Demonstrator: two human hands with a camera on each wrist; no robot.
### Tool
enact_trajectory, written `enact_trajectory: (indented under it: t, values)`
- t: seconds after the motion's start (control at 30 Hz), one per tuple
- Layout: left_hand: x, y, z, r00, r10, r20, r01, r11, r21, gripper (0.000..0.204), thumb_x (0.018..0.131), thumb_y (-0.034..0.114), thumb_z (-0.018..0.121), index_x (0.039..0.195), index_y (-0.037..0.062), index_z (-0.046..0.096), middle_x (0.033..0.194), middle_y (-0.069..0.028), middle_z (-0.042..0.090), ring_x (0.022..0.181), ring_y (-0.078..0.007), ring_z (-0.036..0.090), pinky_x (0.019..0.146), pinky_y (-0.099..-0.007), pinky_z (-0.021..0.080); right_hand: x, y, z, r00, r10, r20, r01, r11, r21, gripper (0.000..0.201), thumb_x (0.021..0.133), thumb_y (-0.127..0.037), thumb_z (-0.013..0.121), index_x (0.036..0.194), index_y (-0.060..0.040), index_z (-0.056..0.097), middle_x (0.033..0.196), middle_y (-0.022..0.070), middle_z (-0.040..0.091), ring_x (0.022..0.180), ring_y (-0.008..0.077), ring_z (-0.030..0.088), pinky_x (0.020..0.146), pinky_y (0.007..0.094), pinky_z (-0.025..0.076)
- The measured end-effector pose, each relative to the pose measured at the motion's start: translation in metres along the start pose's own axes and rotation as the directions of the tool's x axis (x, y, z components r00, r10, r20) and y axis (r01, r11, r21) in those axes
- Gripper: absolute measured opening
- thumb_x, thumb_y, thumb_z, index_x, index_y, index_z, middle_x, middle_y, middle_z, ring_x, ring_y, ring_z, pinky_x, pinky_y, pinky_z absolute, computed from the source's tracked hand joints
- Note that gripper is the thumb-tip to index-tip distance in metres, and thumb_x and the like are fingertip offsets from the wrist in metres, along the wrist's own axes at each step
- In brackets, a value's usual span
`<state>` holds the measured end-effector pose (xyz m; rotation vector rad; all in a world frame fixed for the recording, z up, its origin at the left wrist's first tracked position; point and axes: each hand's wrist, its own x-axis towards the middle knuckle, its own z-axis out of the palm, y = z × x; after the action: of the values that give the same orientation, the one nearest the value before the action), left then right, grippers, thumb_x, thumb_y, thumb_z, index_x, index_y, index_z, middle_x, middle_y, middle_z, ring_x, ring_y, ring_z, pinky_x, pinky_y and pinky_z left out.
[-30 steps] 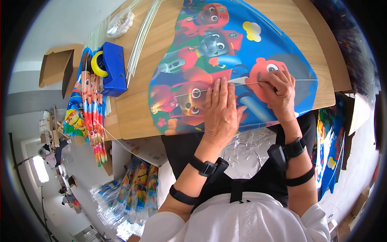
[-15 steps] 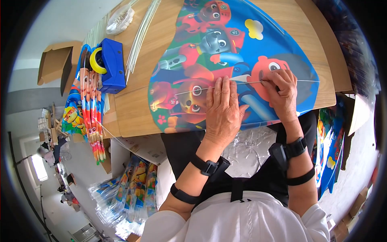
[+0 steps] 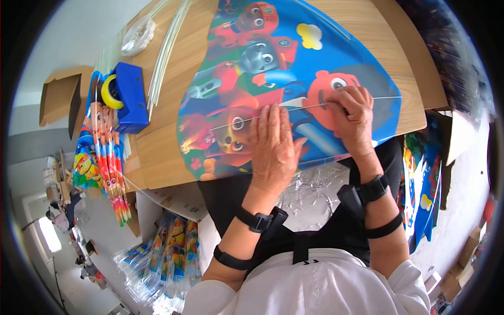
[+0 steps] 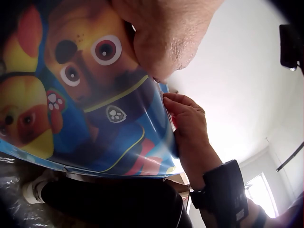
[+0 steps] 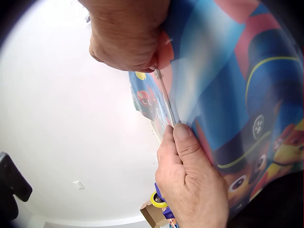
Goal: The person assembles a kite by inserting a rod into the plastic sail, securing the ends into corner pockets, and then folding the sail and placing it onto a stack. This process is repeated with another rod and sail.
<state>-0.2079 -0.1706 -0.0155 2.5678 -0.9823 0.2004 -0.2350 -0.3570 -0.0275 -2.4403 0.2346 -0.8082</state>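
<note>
Lay flat on the table (image 3: 157, 152): kite sheet (image 3: 294, 63). Pressed down by flat, straight-fingered left hand (image 3: 273, 147). Thin rod (image 3: 304, 106) pinched in right hand (image 3: 352, 118); best kept straight, taut, sheet unwrinkled.

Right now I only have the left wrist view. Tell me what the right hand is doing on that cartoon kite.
Observer: The right hand pinches a thin clear rod that lies across the kite.
Operator: Report the left hand.
Observer: The left hand lies flat, fingers straight, pressing that rod against the kite.
Operator: Name what sits off to the left.
Observer: A blue tape dispenser stands on the wooden table, next to a bundle of spare rods.
</note>
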Motion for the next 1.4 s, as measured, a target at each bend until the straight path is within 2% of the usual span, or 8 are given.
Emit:
enact_trajectory:
  t: [0.37, 0.47, 0.5, 0.6, 0.67, 0.83, 1.23, 1.4]
  values:
    - [0.002, 0.004, -0.004, 0.999, 0.012, 0.032, -0.013, 0.999, 0.031, 0.062, 0.077, 0.018, 0.068, 0.127, -0.0067, 0.041, 0.13, -0.0193, 0.042, 0.123, -0.0374, 0.039, 0.104, -0.0489, 0.028, -0.002, 0.004, 0.001, 1.0, -0.018, -0.025, 0.018, 1.0, 0.025, 0.009, 0.07, -0.009, 0.064, 0.078, -0.0113, 0.063, 0.083, 0.0022, 0.059, 0.089, 0.0263, 0.053, 0.086, 0.0409, 0.038]
    - [0.001, 0.005, -0.002, 0.999, 0.032, 0.007, -0.032, 0.999, 0.015, 0.061, 0.076, 0.015, 0.069, 0.127, -0.0067, 0.042, 0.129, -0.0191, 0.043, 0.122, -0.0378, 0.039, 0.103, -0.0487, 0.029, -0.003, 0.006, 0.002, 0.999, -0.024, -0.035, 0.025, 0.999, 0.022, 0.011, 0.07, -0.009, 0.064, 0.079, -0.0119, 0.061, 0.085, 0.0024, 0.057, 0.089, 0.0266, 0.052, 0.086, 0.0421, 0.037]
    - [0.001, 0.005, -0.002, 1.0, 0.024, 0.001, -0.024, 0.999, 0.031, 0.061, 0.076, 0.014, 0.069, 0.127, -0.0067, 0.042, 0.128, -0.019, 0.043, 0.122, -0.0379, 0.039, 0.103, -0.0486, 0.03, -0.003, 0.007, 0.003, 0.999, -0.024, -0.046, 0.024, 1.0, 0.006, 0.008, 0.071, -0.009, 0.065, 0.079, -0.0113, 0.064, 0.083, 0.0023, 0.06, 0.088, 0.0251, 0.054, 0.086, 0.0396, 0.038]
    - [0.001, 0.005, -0.001, 0.999, 0.039, -0.008, -0.039, 0.999, 0.017, 0.062, 0.075, 0.012, 0.069, 0.127, -0.0065, 0.042, 0.126, -0.0182, 0.043, 0.121, -0.0374, 0.039, 0.102, -0.0484, 0.031, -0.004, 0.006, 0.003, 0.998, -0.019, -0.056, 0.02, 1.0, 0.014, 0.008, 0.072, -0.009, 0.065, 0.079, -0.0115, 0.064, 0.084, 0.0023, 0.06, 0.088, 0.0253, 0.054, 0.086, 0.0394, 0.038]
    - [0.001, 0.004, -0.001, 0.999, 0.035, -0.012, -0.035, 0.999, 0.018, 0.06, 0.076, 0.012, 0.069, 0.127, -0.0062, 0.043, 0.124, -0.018, 0.043, 0.12, -0.0366, 0.039, 0.101, -0.0483, 0.031, -0.004, 0.006, 0.003, 0.999, -0.02, -0.047, 0.022, 0.999, 0.026, 0.011, 0.069, -0.008, 0.064, 0.079, -0.0121, 0.061, 0.083, 0.0021, 0.057, 0.089, 0.0267, 0.052, 0.087, 0.0415, 0.038]
    - [0.002, 0.005, -0.003, 1.0, 0.021, -0.008, -0.021, 1.0, 0.015, 0.061, 0.075, 0.013, 0.069, 0.126, -0.0068, 0.043, 0.124, -0.0184, 0.043, 0.118, -0.037, 0.04, 0.1, -0.0486, 0.032, -0.002, 0.005, 0.002, 0.998, -0.023, -0.056, 0.024, 0.999, 0.023, 0.014, 0.066, -0.007, 0.064, 0.079, -0.012, 0.061, 0.082, 0.0029, 0.056, 0.09, 0.0276, 0.052, 0.086, 0.0416, 0.038]
    - [-0.002, -0.003, 0.001, 1.0, 0.005, -0.024, -0.005, 1.0, -0.008, 0.061, 0.078, 0.02, 0.068, 0.127, -0.0059, 0.042, 0.128, -0.0173, 0.041, 0.119, -0.0367, 0.038, 0.102, -0.0483, 0.03, 0.0, -0.003, 0.001, 1.0, -0.004, -0.019, 0.004, 1.0, -0.005, 0.008, 0.071, -0.008, 0.064, 0.079, -0.0096, 0.064, 0.085, 0.0025, 0.06, 0.088, 0.0247, 0.053, 0.086, 0.0382, 0.038]
    - [-0.002, -0.002, -0.002, 1.0, 0.013, -0.029, -0.014, 1.0, -0.023, 0.063, 0.078, 0.019, 0.068, 0.129, -0.0047, 0.04, 0.129, -0.0177, 0.04, 0.121, -0.0369, 0.037, 0.102, -0.0485, 0.03, -0.001, 0.002, 0.0, 0.996, 0.026, -0.091, -0.023, 0.999, 0.041, 0.011, 0.072, -0.006, 0.063, 0.082, -0.0086, 0.063, 0.093, 0.0023, 0.062, 0.093, 0.0252, 0.052, 0.087, 0.0372, 0.038]
